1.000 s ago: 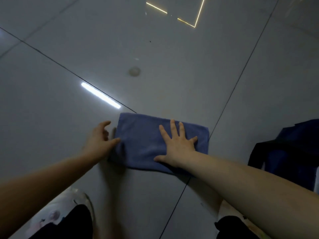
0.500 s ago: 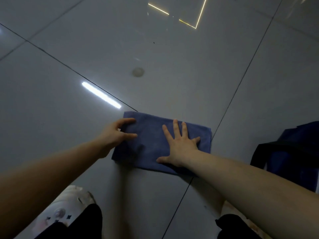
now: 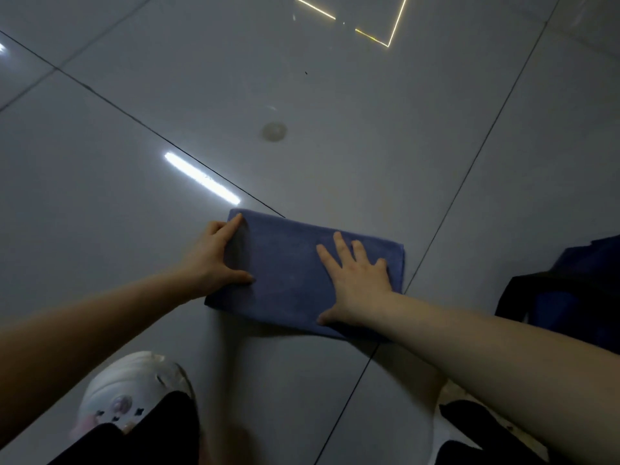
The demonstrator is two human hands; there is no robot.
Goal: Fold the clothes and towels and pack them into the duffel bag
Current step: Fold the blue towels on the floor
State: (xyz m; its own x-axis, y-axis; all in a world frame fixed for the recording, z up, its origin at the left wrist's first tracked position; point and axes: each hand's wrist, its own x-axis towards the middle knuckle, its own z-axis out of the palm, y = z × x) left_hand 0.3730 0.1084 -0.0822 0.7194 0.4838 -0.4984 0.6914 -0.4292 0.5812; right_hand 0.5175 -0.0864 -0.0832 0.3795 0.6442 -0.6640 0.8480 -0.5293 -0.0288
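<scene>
Head view: the towel [image 3: 295,273], folded into a blue rectangle, is lying flat on the grey floor [image 3: 335,129], straddling a dark tile joint that is running under its right end. Bare glossy tile is stretching far ahead and to the left; ceiling lights are reflecting off it as bright strips. At the right frame edge the bag [image 3: 570,290], dark blue with black trim, is sitting well apart from the towel, with a strip of bare tile between them. The left hand [image 3: 214,256] is curling over the towel's left short edge, forefinger at the far corner and thumb lying on top near the front; whether it is pinching the cloth or only resting, I cannot tell. The right hand [image 3: 355,280] is pressing flat on the right half, fingers spread and palm down, gripping nothing. Both forearms are reaching in from below. The towel is looking soft and matte. A pale shoe [image 3: 134,391] is showing at lower left.
</scene>
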